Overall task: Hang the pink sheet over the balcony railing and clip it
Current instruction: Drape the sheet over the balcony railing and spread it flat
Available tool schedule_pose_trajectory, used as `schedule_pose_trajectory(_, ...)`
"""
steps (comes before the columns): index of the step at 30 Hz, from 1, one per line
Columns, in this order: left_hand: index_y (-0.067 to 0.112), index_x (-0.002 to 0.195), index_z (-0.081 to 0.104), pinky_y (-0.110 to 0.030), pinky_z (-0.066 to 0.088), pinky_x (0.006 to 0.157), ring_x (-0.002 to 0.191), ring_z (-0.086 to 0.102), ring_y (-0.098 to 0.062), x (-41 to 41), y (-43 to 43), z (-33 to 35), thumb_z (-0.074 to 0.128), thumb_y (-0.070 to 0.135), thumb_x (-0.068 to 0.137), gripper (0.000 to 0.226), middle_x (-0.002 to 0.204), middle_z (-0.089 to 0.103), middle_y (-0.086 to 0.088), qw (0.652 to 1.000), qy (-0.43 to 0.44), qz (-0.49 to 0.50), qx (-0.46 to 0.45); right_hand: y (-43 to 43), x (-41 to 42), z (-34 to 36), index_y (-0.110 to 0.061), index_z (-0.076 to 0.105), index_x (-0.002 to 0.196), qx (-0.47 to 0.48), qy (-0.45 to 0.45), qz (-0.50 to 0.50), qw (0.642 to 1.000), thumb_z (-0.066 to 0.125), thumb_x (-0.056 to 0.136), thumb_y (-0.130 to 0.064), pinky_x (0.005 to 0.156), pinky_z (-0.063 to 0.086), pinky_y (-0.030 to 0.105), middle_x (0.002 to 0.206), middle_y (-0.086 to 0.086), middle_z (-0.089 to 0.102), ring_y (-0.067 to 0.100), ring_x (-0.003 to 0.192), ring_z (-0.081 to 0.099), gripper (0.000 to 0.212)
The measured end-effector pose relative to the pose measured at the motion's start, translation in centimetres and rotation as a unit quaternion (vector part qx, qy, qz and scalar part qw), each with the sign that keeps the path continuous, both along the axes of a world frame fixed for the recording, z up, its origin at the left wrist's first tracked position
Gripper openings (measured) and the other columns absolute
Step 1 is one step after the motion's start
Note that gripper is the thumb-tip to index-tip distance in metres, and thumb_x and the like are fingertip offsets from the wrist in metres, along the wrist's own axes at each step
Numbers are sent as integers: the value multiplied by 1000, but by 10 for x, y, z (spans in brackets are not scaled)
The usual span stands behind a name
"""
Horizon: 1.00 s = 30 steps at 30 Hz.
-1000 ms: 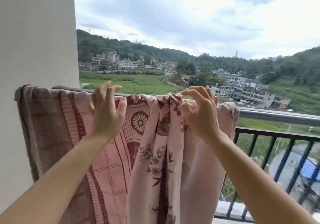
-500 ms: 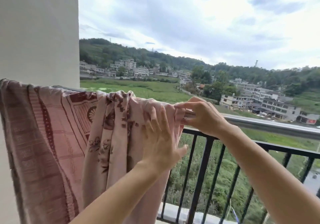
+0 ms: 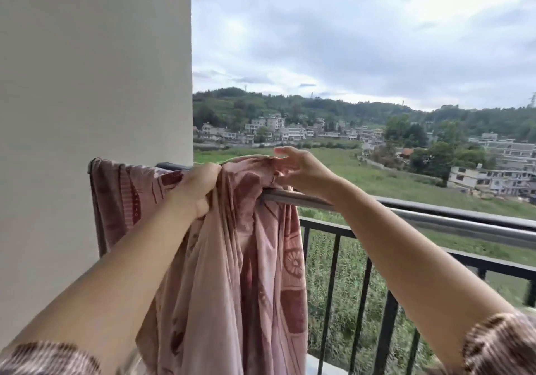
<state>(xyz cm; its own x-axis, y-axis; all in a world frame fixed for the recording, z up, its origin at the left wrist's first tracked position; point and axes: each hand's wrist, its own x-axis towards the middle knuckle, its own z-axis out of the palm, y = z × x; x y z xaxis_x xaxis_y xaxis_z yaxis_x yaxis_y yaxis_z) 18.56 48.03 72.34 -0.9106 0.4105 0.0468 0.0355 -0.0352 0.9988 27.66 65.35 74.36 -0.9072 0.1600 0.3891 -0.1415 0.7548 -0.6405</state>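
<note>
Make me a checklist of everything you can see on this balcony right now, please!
Surface: steel rail along the balcony top, black bars below.
Job's things: pink sheet draped over the rail, bunched at the top; no clip seen.
Clutter: nothing seen.
Grips: left hand shut on a sheet fold; right hand open, fingers spread at the bunched top edge.
Cables: nothing seen.
Surroundings: white wall at left; green field, houses, wooded hills and cloudy sky beyond.
</note>
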Motion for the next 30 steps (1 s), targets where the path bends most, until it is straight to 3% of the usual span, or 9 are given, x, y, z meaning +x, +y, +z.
schedule_pose_trajectory(2, -7, 99, 65, -38, 56, 80, 69, 65, -23, -23, -16, 11, 40, 11, 87, 33, 75, 64, -12, 999, -34, -1, 41, -6, -14, -5, -16, 37, 134, -2, -37, 11, 999, 64, 75, 5, 100, 48, 40, 132, 9, 56, 20, 113, 55, 69)
schedule_pose_trajectory(5, -6, 119, 58, -50, 53, 88, 91, 64, -31, -42, -27, 21, 40, 10, 80, 47, 99, 63, -21, 999, -30, 2, 25, -10, -27, -4, -13, 40, 117, 23, -6, 4, 1000, 69, 70, 3, 95, 48, 46, 128, 9, 60, 27, 111, 57, 57)
schedule_pose_trajectory(8, -5, 97, 62, -31, 58, 58, 63, 68, -22, -56, -33, 29, 39, 9, 87, 29, 78, 69, -15, 999, -4, 34, 29, -5, -31, -6, -16, 52, 105, 137, -15, -17, 990, 79, 68, -13, 88, 48, 35, 118, 3, 63, 22, 107, 58, 46)
schedule_pose_trajectory(12, 0, 84, 64, -33, 55, 62, 71, 63, -29, -70, -30, 29, 35, 5, 84, 30, 77, 63, -18, 996, 35, 72, 44, -12, -39, -18, -14, 68, 89, 242, 46, -94, 965, 76, 72, -29, 69, 53, 33, 89, 3, 70, 21, 80, 63, 25)
schedule_pose_trajectory(15, 13, 63, 55, -31, 39, 67, 75, 52, -21, -82, -28, 19, 42, 15, 71, 15, 71, 52, -10, 977, 164, 135, -26, -19, -43, -17, -7, 69, 74, 218, 103, -121, 963, 60, 75, -7, 62, 55, 37, 76, 9, 70, 29, 71, 63, 9)
schedule_pose_trajectory(19, 7, 82, 67, -29, 34, 74, 87, 53, -25, -93, -36, -1, 45, 17, 85, 24, 85, 59, -8, 949, 260, 97, -151, -12, -42, -15, -11, 71, 95, 103, 102, -165, 975, 52, 88, -3, 65, 53, 34, 85, 9, 68, 26, 73, 63, 22)
schedule_pose_trajectory(22, 13, 94, 69, -28, 36, 78, 92, 53, -22, -95, -36, -6, 41, 14, 90, 28, 91, 61, -3, 919, 316, 98, -214, -10, -40, -1, -18, 70, 92, 97, 108, -175, 974, 56, 89, -5, 66, 56, 37, 88, 8, 69, 24, 71, 64, 19)
schedule_pose_trajectory(26, 13, 100, 60, -34, 41, 84, 102, 56, -31, -94, -28, -7, 35, 16, 95, 26, 100, 60, -11, 888, 346, 127, -273, -8, -39, 29, -14, 69, 97, 26, 147, -167, 974, 58, 91, -7, 66, 60, 42, 85, 10, 71, 23, 63, 67, 14)
schedule_pose_trajectory(30, -2, 113, 54, -40, 40, 92, 114, 51, -40, -105, -28, -7, 32, 12, 94, 32, 122, 56, -27, 891, 296, 227, -259, -22, -52, 24, -8, 51, 114, -12, 92, -86, 992, 60, 91, -10, 69, 58, 33, 108, 10, 68, 23, 91, 67, 25)
